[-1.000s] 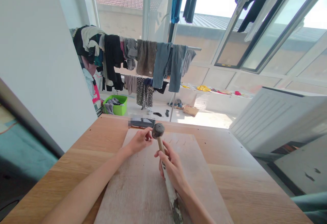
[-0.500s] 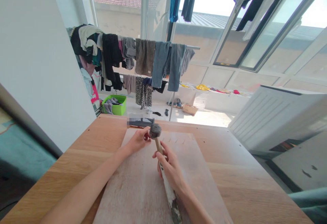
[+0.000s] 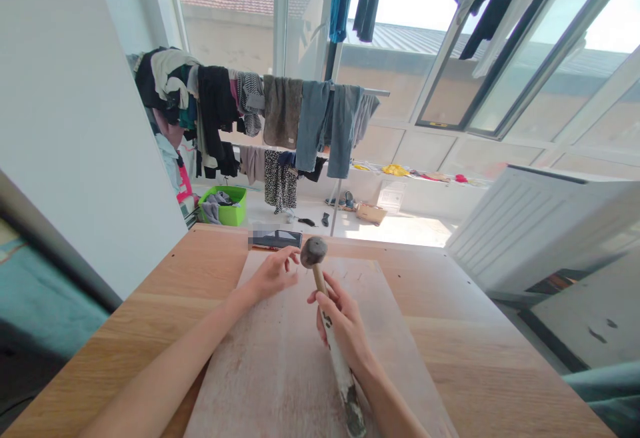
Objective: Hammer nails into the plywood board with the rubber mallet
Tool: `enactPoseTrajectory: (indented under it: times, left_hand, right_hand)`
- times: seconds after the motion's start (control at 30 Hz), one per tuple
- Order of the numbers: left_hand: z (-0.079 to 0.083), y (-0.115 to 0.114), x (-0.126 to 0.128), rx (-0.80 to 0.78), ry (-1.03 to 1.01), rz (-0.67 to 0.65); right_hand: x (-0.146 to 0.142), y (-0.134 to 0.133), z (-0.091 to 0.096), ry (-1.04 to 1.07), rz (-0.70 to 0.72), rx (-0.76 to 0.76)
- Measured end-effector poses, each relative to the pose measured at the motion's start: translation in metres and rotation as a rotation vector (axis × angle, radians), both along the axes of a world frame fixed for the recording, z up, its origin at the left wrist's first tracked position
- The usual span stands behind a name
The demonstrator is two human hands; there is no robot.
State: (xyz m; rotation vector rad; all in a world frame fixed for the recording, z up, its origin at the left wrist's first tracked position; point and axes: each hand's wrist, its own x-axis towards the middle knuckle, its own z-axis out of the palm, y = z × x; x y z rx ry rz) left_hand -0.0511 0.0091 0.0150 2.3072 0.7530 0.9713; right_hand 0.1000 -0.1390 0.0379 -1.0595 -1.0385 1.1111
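My right hand [image 3: 343, 321] is wrapped round the wooden handle of a hammer [image 3: 344, 385], whose white paint is worn. The dark, rounded hammer head [image 3: 314, 252] is raised above the far part of a pale wooden board [image 3: 270, 358]. Left of the head, my left hand [image 3: 274, 273] hovers low over the board with its fingers apart, partly blurred, and nothing visible in them. Several thin nails [image 3: 360, 277] stand in a row across the board's far end, some partly hidden behind the hammer.
Under the board is a wooden table [image 3: 480, 351]. A dark flat object [image 3: 277, 239], partly blurred out, lies at its far edge. Beyond stand a green basket [image 3: 233, 213] of clothes and a laden drying rack [image 3: 375, 93]. A white cabinet panel [image 3: 75, 111] rises at the left.
The hammer head has moved right and slightly up, away from my left hand, with my right hand shifting right too. My left fingers, earlier pinched together, have spread apart.
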Motion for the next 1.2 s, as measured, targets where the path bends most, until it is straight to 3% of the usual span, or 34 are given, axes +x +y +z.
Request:
enactPoseTrajectory:
  times: [0.07,0.13,0.33,0.43,0.53,0.67,0.8,0.97,1.2]
  left_hand:
    - [0.006,-0.006,0.001,0.104,0.035,0.084]
    - [0.017,-0.018,0.005,0.174,0.11,0.086]
    - [0.048,-0.082,0.029,0.385,0.376,-0.458]
    - [0.048,-0.11,0.039,0.521,0.419,-0.559]
    - [0.039,-0.122,0.043,0.676,0.476,-0.555]
    - [0.031,-0.125,0.044,0.834,0.498,-0.495]
    - [0.036,-0.126,0.044,0.884,0.497,-0.452]
    - [0.043,-0.12,0.039,0.766,0.582,-0.42]
    - [0.044,-0.079,0.019,0.5,0.813,-0.247]
  right_hand:
    - [0.008,0.0,0.005,0.071,-0.089,0.037]
    - [0.017,-0.001,0.01,0.123,-0.171,0.054]
    - [0.04,-0.003,0.014,0.295,-0.276,0.04]
    - [0.044,-0.005,0.013,0.322,-0.254,0.004]
    - [0.043,-0.004,0.012,0.308,-0.258,0.014]
    - [0.041,-0.002,0.009,0.285,-0.234,0.006]
    - [0.039,-0.002,0.01,0.267,-0.25,-0.004]
    - [0.039,-0.002,0.013,0.26,-0.259,0.01]
    - [0.037,-0.001,0.014,0.278,-0.271,0.025]
